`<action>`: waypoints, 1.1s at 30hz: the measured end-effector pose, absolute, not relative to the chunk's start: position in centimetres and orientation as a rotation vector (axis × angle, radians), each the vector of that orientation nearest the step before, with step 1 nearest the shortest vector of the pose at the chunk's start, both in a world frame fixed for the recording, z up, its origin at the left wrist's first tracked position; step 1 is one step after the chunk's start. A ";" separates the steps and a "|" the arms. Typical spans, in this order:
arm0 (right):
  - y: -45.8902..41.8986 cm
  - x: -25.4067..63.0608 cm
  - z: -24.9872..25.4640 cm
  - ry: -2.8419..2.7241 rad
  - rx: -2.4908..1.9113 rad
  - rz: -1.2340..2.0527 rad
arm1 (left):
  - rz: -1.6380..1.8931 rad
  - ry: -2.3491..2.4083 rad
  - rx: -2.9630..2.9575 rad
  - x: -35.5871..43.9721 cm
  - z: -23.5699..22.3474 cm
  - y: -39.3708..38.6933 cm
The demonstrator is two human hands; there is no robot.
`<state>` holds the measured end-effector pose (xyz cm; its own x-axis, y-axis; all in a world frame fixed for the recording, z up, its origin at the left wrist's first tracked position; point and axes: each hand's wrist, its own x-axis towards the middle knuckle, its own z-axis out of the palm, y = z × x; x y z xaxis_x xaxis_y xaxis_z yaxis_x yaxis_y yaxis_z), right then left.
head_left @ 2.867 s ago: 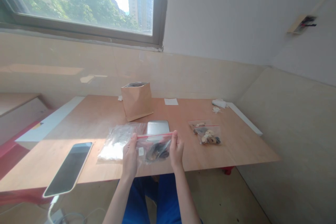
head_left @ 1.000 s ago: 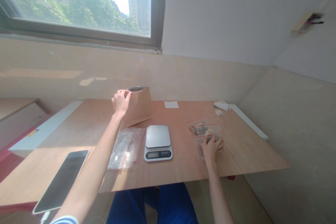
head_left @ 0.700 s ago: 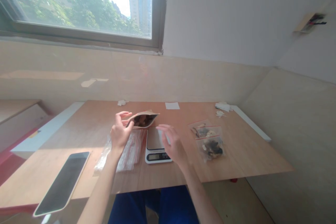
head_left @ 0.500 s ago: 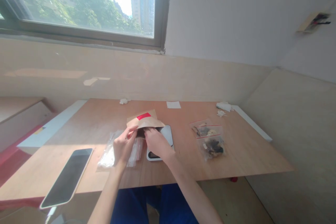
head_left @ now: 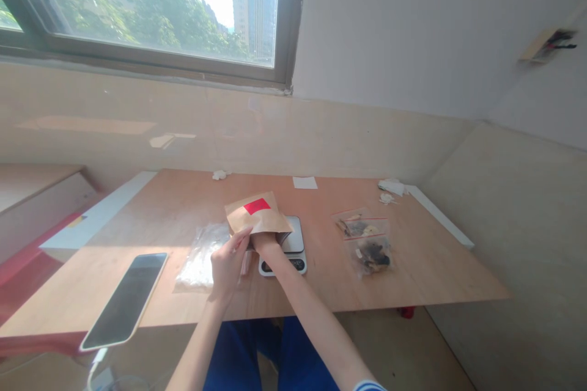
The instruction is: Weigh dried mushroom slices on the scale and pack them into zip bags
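A brown kraft paper bag [head_left: 263, 222] with a red label is tilted with its mouth toward me, above a white digital kitchen scale [head_left: 296, 244]. My left hand [head_left: 229, 259] grips the bag's near left edge between thumb and fingers. Inside the bag's mouth is my right hand [head_left: 266, 244]; its fingers are hidden, so what they hold does not show. Under and left of my left hand lies a stack of clear plastic bags [head_left: 199, 263]. To the right, clear zip bags [head_left: 372, 250] hold dark and pale dried pieces.
A smartphone [head_left: 128, 299] with a white charging cable lies at the table's front left edge. Along the back are a white paper slip [head_left: 305, 182], a crumpled tissue [head_left: 220, 175] and some white scraps [head_left: 392, 187]. A wall stands behind the wooden table [head_left: 426, 269].
My right hand has pushed deeper into the paper bag, and its fingers have gone out of sight. More of the scale's front panel shows. The view has shifted slightly.
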<state>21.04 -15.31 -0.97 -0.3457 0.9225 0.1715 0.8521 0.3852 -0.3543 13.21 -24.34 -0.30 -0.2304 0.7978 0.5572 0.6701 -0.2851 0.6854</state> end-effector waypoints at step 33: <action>-22.8 29.1 2.4 -1.878 -1.060 0.289 | 1.436 1.765 1.688 12.4 4.0 -21.6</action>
